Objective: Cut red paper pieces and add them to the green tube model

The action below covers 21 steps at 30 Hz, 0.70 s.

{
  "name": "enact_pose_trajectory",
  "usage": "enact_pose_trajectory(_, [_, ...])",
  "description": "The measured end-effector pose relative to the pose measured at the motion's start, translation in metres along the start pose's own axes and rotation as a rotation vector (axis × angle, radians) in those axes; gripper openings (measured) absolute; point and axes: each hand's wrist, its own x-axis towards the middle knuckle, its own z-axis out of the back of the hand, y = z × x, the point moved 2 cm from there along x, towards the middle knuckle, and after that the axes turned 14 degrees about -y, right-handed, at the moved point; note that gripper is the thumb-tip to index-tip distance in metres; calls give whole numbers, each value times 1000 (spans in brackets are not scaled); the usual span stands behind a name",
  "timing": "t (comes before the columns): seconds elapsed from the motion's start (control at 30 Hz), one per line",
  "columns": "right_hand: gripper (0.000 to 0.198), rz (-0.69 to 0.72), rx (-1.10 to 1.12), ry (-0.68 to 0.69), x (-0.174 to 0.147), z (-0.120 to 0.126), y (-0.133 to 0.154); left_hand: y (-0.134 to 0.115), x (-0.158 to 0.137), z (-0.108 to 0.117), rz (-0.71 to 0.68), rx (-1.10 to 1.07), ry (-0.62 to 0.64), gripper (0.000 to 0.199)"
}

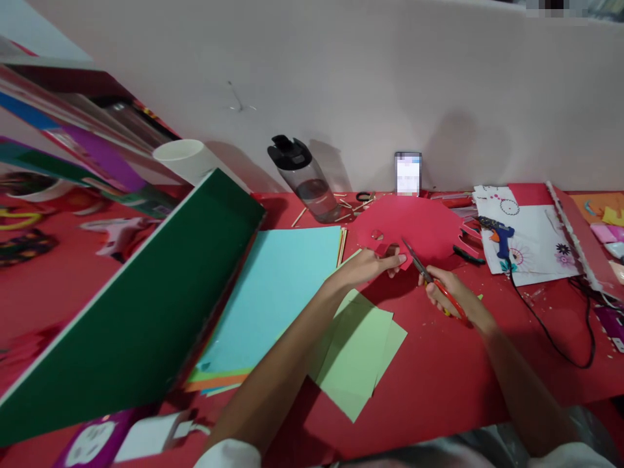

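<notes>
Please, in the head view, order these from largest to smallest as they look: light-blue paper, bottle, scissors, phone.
1. Light-blue paper
2. Bottle
3. Scissors and phone: unsure; the scissors look longer but thin, and the right hand partly covers them.

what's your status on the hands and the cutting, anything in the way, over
Left hand pinching small red paper piece. Right hand gripping red-handled scissors, tips near the piece. Pale green sheets clear of scissors.
</notes>
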Motion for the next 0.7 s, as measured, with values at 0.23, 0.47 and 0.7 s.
enact_pose_trajectory(0.23, [54,11,-14,-18,1,-2,4,1,2,0,-14,12,10,37])
enact_pose_trajectory(0.47, [50,26,-55,-19,2,0,2,2,3,3,-22,74,13,41])
enact_pose_trajectory(0.7, [47,20,-28,-20,4,2,-1,8,9,0,-42,-62,-28,46])
